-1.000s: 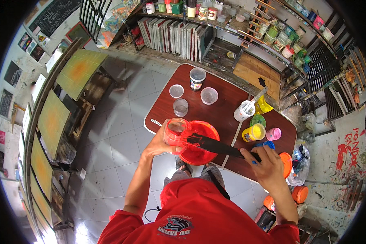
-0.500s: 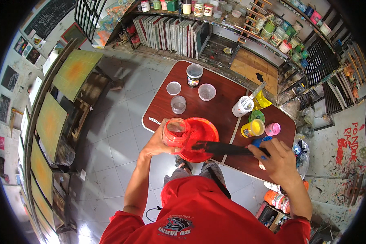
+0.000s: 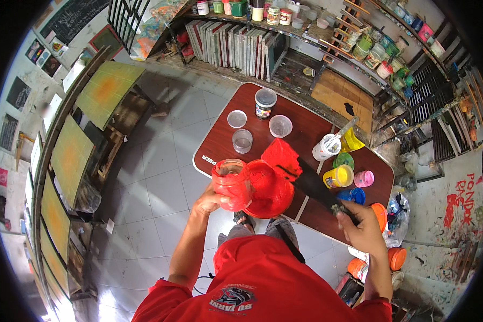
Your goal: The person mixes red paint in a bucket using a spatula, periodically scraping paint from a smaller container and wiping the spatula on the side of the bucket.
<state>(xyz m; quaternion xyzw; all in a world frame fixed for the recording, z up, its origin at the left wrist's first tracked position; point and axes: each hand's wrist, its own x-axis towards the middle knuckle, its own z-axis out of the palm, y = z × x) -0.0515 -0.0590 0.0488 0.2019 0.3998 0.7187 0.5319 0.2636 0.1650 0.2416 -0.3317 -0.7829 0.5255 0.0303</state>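
Note:
My left hand [image 3: 206, 200] is closed around a clear plastic jar [image 3: 232, 187] coated with red paint, above the table's front edge. Right beside it sits a wide tub [image 3: 287, 203] of thick red paint, partly hidden by the jar. My right hand [image 3: 363, 225] grips the black handle of a broad spatula [image 3: 317, 187]. Its blade, raised over the tub's far side, carries a thick layer of red paint [image 3: 280, 158]. Nearest that hand stand a blue paint pot [image 3: 352, 196] and an orange lid or tub [image 3: 379, 216].
On the brown folding table [image 3: 220, 140] are a dark-lidded jar [image 3: 264, 103], clear cups [image 3: 242, 141], a white pot [image 3: 326, 147] with a tool in it, a yellow pot [image 3: 338, 176] and a pink pot [image 3: 364, 178]. Printing frames [image 3: 236, 51] line the back shelf; a rack [image 3: 72, 161] stands left.
The spatula has come up from the tub, its blade now turned and loaded with red paint. My right hand has moved down and slightly left. The jar is still in my left hand.

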